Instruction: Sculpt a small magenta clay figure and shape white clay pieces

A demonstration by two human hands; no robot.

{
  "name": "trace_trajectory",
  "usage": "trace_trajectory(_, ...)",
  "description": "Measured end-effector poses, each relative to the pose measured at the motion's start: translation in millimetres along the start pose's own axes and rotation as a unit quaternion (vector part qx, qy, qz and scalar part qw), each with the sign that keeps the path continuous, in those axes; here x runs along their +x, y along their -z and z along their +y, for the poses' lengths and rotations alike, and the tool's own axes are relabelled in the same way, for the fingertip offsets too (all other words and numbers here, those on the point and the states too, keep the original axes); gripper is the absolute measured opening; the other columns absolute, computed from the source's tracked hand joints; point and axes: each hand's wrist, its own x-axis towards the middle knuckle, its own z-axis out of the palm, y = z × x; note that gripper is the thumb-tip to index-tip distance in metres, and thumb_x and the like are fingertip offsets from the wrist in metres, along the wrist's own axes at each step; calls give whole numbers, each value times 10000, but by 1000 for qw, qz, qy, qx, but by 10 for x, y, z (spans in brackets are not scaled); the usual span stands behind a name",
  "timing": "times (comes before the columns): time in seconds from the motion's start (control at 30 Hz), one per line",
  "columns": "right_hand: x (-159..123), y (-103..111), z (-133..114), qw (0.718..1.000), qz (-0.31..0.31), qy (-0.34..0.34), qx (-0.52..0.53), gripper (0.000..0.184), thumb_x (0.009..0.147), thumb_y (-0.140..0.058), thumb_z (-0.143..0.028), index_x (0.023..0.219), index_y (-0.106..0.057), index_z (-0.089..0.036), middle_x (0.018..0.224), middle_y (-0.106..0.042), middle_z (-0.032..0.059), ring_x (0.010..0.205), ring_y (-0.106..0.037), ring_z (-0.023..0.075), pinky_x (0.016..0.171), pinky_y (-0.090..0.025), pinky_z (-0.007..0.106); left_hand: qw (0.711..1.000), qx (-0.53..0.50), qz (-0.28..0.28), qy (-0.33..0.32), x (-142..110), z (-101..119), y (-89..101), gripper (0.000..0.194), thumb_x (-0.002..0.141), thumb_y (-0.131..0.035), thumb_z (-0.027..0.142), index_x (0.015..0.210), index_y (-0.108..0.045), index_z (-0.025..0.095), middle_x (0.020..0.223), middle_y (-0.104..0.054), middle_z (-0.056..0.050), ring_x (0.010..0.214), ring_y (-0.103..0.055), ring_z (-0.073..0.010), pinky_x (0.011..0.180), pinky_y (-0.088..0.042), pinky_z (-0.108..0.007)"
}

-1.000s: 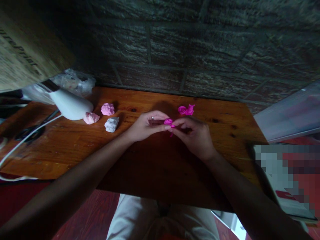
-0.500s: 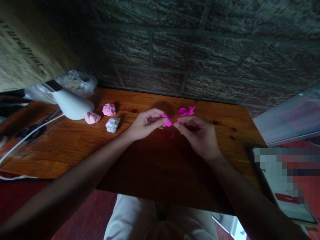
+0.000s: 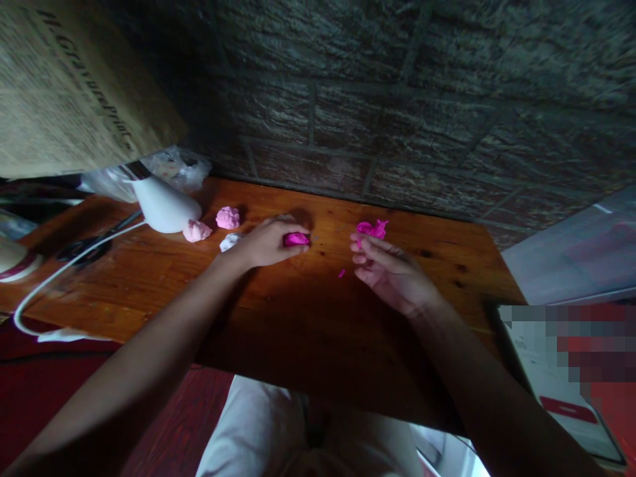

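My left hand (image 3: 271, 241) is closed around a lump of magenta modelling clay (image 3: 297, 239), low over the table beside the white clay lump (image 3: 230, 242). Thumb and forefinger of my right hand (image 3: 390, 268) pinch a small magenta clay bit (image 3: 360, 244); its other fingers are loosely curled. Just behind that hand, partly covered by it, lies a magenta clay snail (image 3: 373, 228) with a coiled shell and two feelers. A tiny magenta clay strip (image 3: 342, 273) rests on the wood to the left of my right hand.
Two pale pink clay lumps (image 3: 228, 217) lie at the left near a lamp's white base (image 3: 166, 207). Its cable (image 3: 74, 262) crosses dark scissors (image 3: 84, 250). A tablet (image 3: 559, 391) stands at the right of the wooden table (image 3: 278, 318), and a brick wall (image 3: 342, 112) rises behind.
My hands have drawn apart. The left has carried the clay lump leftward and down to the table, and the right keeps a small bit pinched. The tiny strip has come to lie on the table.
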Motion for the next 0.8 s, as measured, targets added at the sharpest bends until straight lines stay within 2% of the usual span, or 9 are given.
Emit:
trace_trajectory(0.1,-7,-22,2,998,-14,-22,48,333,579,-952,-367,831,-781,-233,765,-678,-32,623,-495,60,578,-432,199,994,-3,102,-37,30,160,-46,402,851,-725,426,1127,-722,134,1105,-717,-148,1057,-664,-265,950,-518,-417)
trace_trajectory(0.17,-4,-34,16,997,-17,-35,66,304,608,-940,-387,806,-768,-234,737,-659,-39,603,-475,59,564,-425,194,979,-58,179,-72,47,329,-73,345,873,-720,382,1111,-721,132,1037,-727,-127,976,-681,-219,891,-540,-363)
trace_trajectory(0.23,4,-42,39,997,-21,-42,67,295,617,-937,-393,790,-762,-229,730,-647,-38,600,-465,61,558,-422,194,965,-112,208,-115,59,506,-114,325,854,-754,345,1110,-721,149,963,-727,-89,868,-682,-169,796,-552,-298)
trace_trajectory(0.37,29,-61,101,998,-29,-22,49,278,622,-935,-365,791,-768,-220,764,-641,-33,611,-443,57,533,-381,187,946,-171,227,-153,73,718,-243,336,820,-792,286,1122,-723,156,941,-720,-76,782,-662,-131,670,-547,-238)
trace_trajectory(0.5,44,-85,160,999,-32,-29,31,260,653,-914,-356,811,-765,-213,734,-605,-34,608,-415,60,487,-292,192,937,-187,246,-161,76,720,-327,260,859,-750,220,1112,-728,165,909,-726,-62,753,-664,-113,676,-556,-230)
trace_trajectory(0.67,40,-94,179,999,-1,-30,16,272,639,-912,-388,757,-758,-197,756,-640,-15,603,-420,63,493,-294,206,944,-179,235,-147,63,690,-293,111,899,-702,220,988,-758,185,928,-756,-62,820,-704,-132,725,-572,-242)
trace_trajectory(0.8,20,-88,136,1000,-7,-21,-14,253,639,-911,-360,780,-779,-196,783,-654,-1,611,-432,64,497,-309,201,956,-169,209,-116,48,689,-261,134,938,-652,251,1005,-755,199,919,-761,-63,833,-710,-149,757,-580,-274)
